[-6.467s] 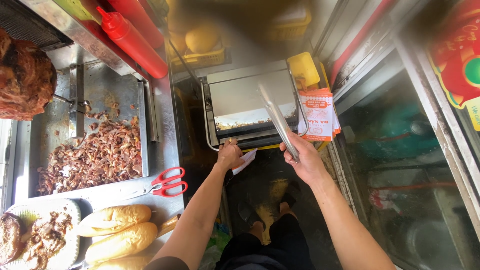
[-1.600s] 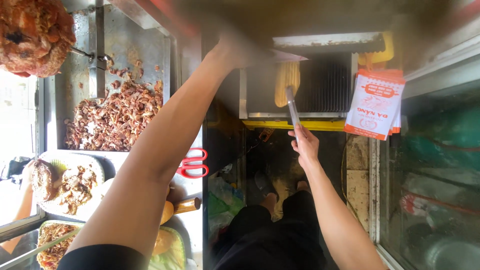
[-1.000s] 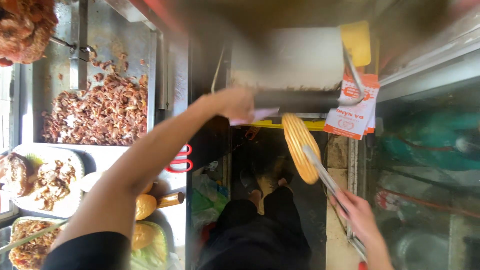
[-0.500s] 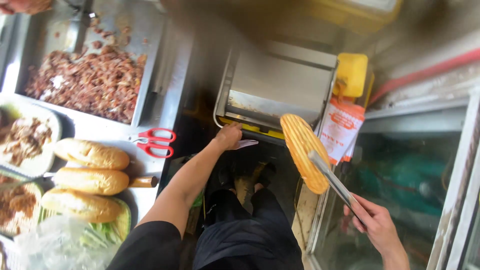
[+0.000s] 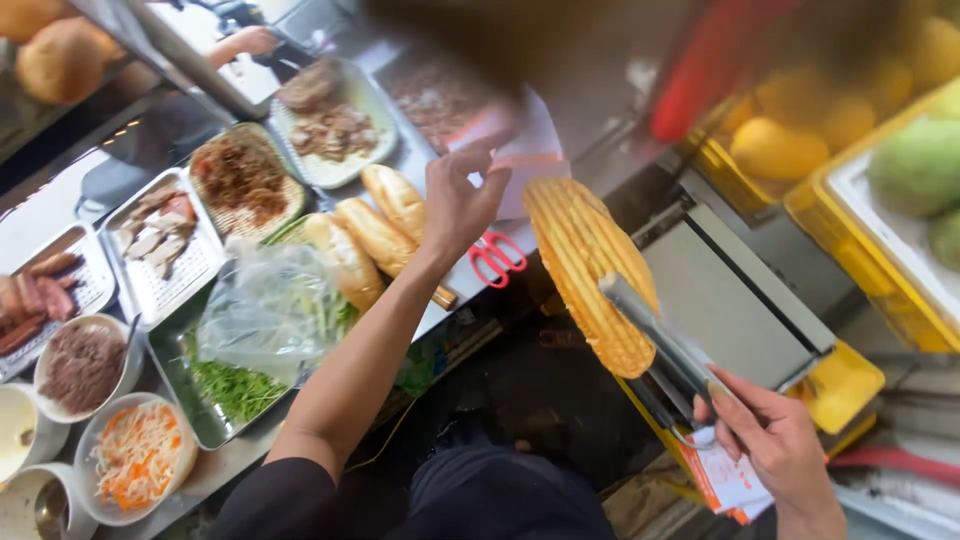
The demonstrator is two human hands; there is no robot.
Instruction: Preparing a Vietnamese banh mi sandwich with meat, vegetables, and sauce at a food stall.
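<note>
Pressed, ridged flat bread (image 5: 590, 272) is up in my tongs (image 5: 665, 350) now, hanging clear to the left of the grill press (image 5: 735, 300), so it's out of the heat. My right hand (image 5: 775, 445) squeezes the tong handles shut, fingers curled tight around them. My left hand (image 5: 458, 200), which was down at the press's front edge half a second ago, has swung away left over the red scissors (image 5: 497, 256), thumb and fingers pinching a white paper sheet (image 5: 525, 150). Left of the scissors lie the baguettes (image 5: 370, 235), then the greens tray (image 5: 235, 385) and meat trays (image 5: 330, 125). The view has turned toward the counter too.
</note>
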